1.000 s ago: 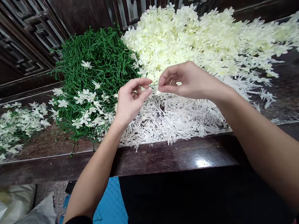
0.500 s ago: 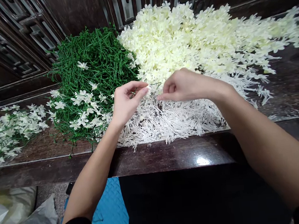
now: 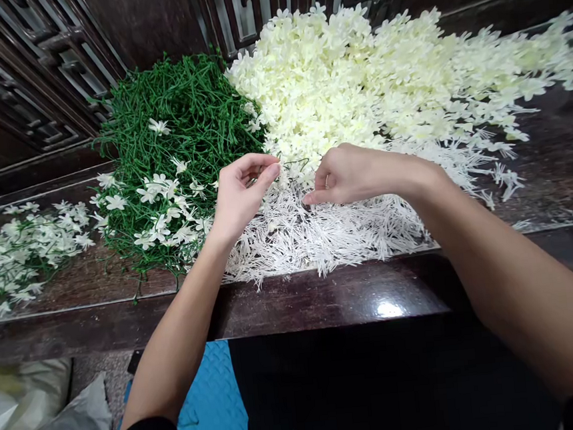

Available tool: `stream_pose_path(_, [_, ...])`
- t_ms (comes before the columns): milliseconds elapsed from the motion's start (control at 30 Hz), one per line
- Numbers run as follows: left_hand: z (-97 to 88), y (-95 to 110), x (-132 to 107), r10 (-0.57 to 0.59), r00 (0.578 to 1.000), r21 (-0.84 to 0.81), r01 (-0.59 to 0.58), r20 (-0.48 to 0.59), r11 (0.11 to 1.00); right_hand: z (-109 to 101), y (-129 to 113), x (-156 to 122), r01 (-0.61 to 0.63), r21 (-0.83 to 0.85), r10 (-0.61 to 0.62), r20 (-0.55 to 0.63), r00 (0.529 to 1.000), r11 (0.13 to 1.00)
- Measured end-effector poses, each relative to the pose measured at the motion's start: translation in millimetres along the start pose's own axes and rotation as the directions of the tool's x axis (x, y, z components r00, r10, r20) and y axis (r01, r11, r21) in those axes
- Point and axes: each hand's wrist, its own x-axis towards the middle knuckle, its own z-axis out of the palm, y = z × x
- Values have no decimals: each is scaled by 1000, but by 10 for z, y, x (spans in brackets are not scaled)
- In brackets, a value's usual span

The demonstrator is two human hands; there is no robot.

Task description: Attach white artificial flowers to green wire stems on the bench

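My left hand (image 3: 243, 191) pinches a thin green plastic stem (image 3: 296, 161) between thumb and fingertips, and the stem's branched end points right. My right hand (image 3: 350, 173) is bent down over a heap of white artificial stamens (image 3: 328, 235), its thumb and fingers drawn together. Whatever lies in that pinch is too small or hidden to make out. Behind both hands rises a big heap of cream artificial petals (image 3: 325, 84). To the left of my left hand is a pile of green stems (image 3: 176, 104).
White flowers on stems (image 3: 156, 186) lie over the front of the green pile. Another bunch of assembled flowers (image 3: 29, 251) sits at far left. A dark wooden ledge (image 3: 294, 301) runs along the front, with carved wood panelling (image 3: 159, 25) behind. Sacks (image 3: 58, 422) lie on the floor.
My right hand has dropped slightly toward the stamens. My left hand has shifted a little up and left, still pinching the stem.
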Motion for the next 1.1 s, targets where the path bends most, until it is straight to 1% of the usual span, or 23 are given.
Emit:
stream_pose_path(33, [-1,4,1,1,1000,2,-1,3,1000,15,12,11,3,-12,-3,15,1000,1000])
stream_pose_path(100, [0,13,4,-8,1000,5,8,3,1000,48,17,24,52,1,-52,40,998,999])
stream_pose_path(200, [2,17,8,-24,1000,-6,24,0,1000,69,-20,9,134,53,-136,26,990,989])
stream_pose_path(300, [5,4,11,-19,1000,-24,19,2,1000,39,-68,-29,116,50,-116,-13,993,992])
stream_pose_path(333, [5,-1,11,-19,1000,-25,19,4,999,24,-78,-39,118,54,-117,-30,993,992])
stream_pose_path(400, [5,-6,10,-22,1000,-23,22,7,999,1,-86,-52,161,77,-154,-88,984,984])
stream_pose_path(500, [4,-8,7,-28,1000,-33,29,7,999,-12,-99,-66,240,166,-203,-211,956,957])
stream_pose_path(600, [4,-7,8,-46,999,-77,46,7,996,-15,-131,-92,289,305,-193,-307,932,907])
stream_pose_path(667, [4,-7,12,-62,998,-119,63,12,991,-20,-151,-111,318,364,-184,-358,915,875])
stream_pose_path(733, [1,-8,19,-93,996,-154,94,15,984,-30,-158,-124,338,375,-179,-398,900,863])
stream_pose_path(867, [-17,-20,30,-159,987,-204,163,37,965,-43,-149,-122,372,367,-203,-424,883,852])
stream_pose_path(1000, [-36,-31,30,-166,984,-240,178,69,954,-20,-169,-113,447,368,-233,-498,835,815])
stream_pose_path(1100, [-36,-22,28,-176,981,-271,190,76,944,20,-199,-108,470,383,-214,-548,808,795])
